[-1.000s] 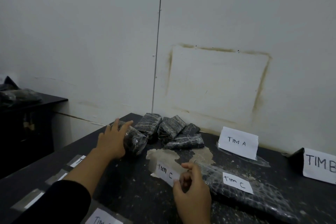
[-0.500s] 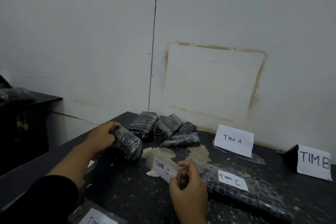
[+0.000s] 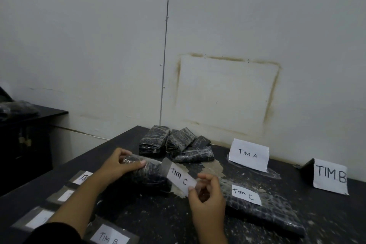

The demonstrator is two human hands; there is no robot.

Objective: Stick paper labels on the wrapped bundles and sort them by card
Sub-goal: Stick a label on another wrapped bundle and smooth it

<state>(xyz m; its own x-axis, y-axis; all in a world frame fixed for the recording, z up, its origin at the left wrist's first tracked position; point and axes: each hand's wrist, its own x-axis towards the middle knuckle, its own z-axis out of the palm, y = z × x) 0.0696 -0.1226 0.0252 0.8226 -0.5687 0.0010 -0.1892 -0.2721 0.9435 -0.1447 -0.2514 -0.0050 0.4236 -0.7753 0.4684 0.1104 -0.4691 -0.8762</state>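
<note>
My left hand [image 3: 118, 166] grips a black plastic-wrapped bundle [image 3: 147, 176] lying on the dark table in front of me. My right hand [image 3: 208, 194] pinches a white "Tim C" paper label [image 3: 179, 177] on clear tape by its right end; the label's left end sits over the bundle. To the right lies a flat wrapped bundle [image 3: 263, 212] that carries a "Tim C" label [image 3: 245, 194]. A pile of several unlabelled wrapped bundles [image 3: 176, 143] rests at the back by the wall.
Standing cards read "TIM A" [image 3: 249, 153] and "TIM B" [image 3: 330, 175] along the wall on the right. Several taped labels [image 3: 39, 219] lie in a row at the table's left front edge, one reading "TIM B" [image 3: 109, 237]. A dark side cabinet [image 3: 29, 136] stands at left.
My left hand pulled a bundle from the pile toward me and set it in front. My right hand lifted the "Tim C" label and brought it over that bundle.
</note>
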